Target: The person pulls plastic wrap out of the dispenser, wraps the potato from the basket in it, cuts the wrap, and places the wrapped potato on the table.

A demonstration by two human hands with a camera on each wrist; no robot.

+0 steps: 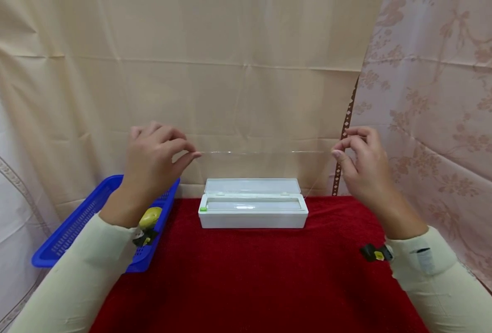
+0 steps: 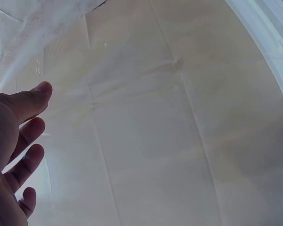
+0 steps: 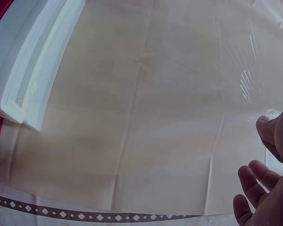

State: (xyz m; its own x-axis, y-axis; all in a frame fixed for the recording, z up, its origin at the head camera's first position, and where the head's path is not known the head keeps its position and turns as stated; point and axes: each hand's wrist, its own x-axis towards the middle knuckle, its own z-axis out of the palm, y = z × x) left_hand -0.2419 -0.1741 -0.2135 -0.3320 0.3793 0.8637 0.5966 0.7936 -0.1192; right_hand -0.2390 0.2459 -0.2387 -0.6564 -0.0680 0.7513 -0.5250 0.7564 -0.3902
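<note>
A sheet of clear cling film [image 1: 221, 152] is stretched level between two raised hands, its top edge glinting. My left hand [image 1: 152, 152] pinches one corner between thumb and fingertips. At the opposite corner, my right hand [image 1: 364, 162] pinches the film likewise, and fine creases in the film [image 3: 246, 87] fan out from that thumb in the right wrist view. Below and between the hands stands a white cling film dispenser [image 1: 254, 220], its lid [image 1: 252, 186] tipped up at the back. A faint film edge slants down from the right hand toward the dispenser's right end.
A blue plastic basket [image 1: 41, 260] stands at the left, partly hidden by the left forearm, with a yellow fruit [image 1: 150, 217] inside. Red cloth [image 1: 250, 277] covers the table. A beige curtain [image 1: 246, 101] hangs behind, and a patterned curtain [image 1: 450, 115] at the right.
</note>
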